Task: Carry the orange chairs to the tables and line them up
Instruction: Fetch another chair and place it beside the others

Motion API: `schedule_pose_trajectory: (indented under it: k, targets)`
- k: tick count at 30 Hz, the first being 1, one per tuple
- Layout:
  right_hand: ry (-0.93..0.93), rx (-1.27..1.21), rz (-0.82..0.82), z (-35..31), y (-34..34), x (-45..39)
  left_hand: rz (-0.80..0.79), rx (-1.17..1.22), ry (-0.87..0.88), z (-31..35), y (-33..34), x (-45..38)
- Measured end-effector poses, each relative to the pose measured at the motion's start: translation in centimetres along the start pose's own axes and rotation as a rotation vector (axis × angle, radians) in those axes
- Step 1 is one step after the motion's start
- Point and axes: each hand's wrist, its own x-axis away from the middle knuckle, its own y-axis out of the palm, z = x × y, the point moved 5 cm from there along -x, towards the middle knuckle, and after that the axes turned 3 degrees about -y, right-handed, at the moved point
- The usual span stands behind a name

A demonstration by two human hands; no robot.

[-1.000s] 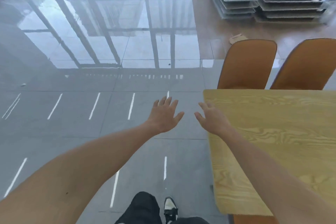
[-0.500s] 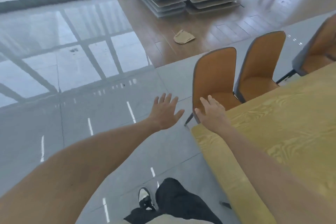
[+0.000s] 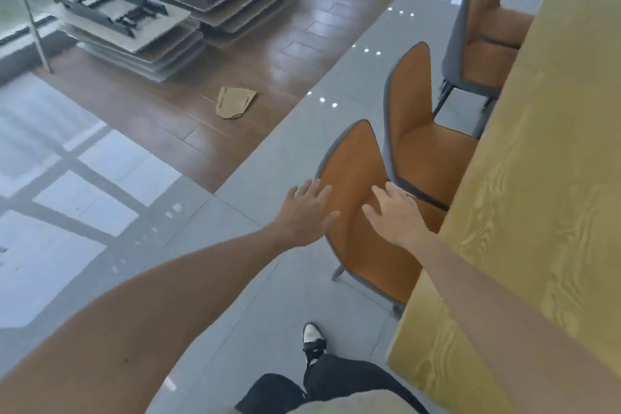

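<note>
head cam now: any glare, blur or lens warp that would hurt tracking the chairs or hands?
Head view: window glare washes out the glossy grey tiled floor at left; fisheye warp bows the yellow wood-grain table edge; motion blur smears the farthest orange chairs at top right; the nearest orange padded chair, left hand and right hand stay fairly sharp, evenly lit.

Chairs (image 3: 426, 144) lined left of table (image 3: 537, 195), folded tables (image 3: 141, 30) beyond

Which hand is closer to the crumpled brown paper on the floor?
Left. The left hand hangs nearer the crumpled brown paper; the right hand is farther off, toward the yellow wooden table.
</note>
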Motion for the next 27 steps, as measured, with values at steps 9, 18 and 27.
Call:
schedule_pose_trajectory:
  k: [9,18,27]
  targets:
    - [0.259,-0.082,-0.125,-0.6,-4.0,-13.6,-0.235,0.001,0.271,-7.3,-5.8,-18.8]
    - [0.58,-0.371,-0.108,-1.1,-6.2,-23.5,-0.407,-0.145,0.522,-11.5,-10.8,-35.0]
    - [0.888,-0.622,0.093,2.1,-6.4,-28.1,-0.336,-0.285,0.926,-3.4,-13.2,-48.8]
